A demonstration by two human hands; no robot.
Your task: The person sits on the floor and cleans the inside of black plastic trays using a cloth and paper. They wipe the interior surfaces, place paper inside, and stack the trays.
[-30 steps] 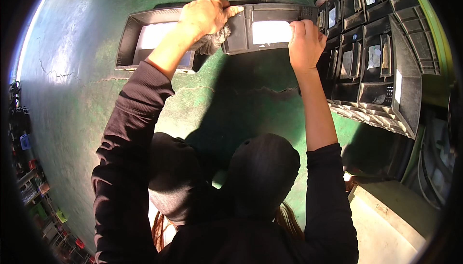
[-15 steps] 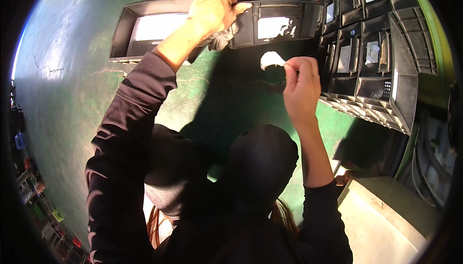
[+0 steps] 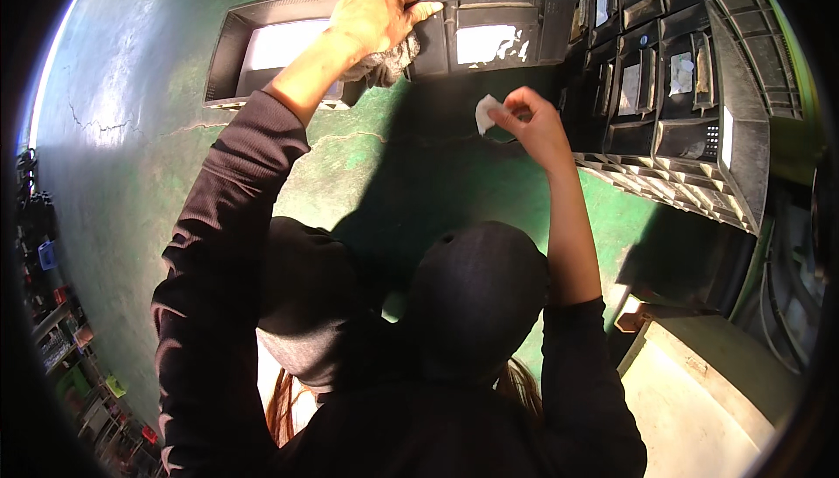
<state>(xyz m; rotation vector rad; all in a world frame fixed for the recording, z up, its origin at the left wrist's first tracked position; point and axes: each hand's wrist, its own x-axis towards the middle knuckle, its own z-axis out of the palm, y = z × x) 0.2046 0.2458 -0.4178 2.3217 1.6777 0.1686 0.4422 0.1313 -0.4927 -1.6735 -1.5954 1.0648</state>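
A black plastic crate [image 3: 554, 31] lies on the green floor in front of me. My left hand [image 3: 371, 22] grips the top edge of the crate, with a crumpled grey rag [image 3: 389, 65] bunched under its fingers. On the crate's side facing me is a white paper label [image 3: 483, 43] with a ragged, torn right part. My right hand [image 3: 533, 128] is raised just below that side, apart from the crate, pinching a scrap of white paper [image 3: 486, 114] between thumb and fingers. Inside the crate's left part shows a bright white area [image 3: 278, 45].
Stacked black crates [image 3: 664, 85] with label patches stand at the right. Below them is a pale box-like surface [image 3: 690, 391]. The green floor [image 3: 114, 216] is cracked and sunlit on the left. Shelves with small items [image 3: 79, 364] line the far left rim.
My right hand has turned and shifted a little up and left; the paper scrap now looks more folded in its fingers. My left hand stays on the crate and rag. The view has shifted slightly.
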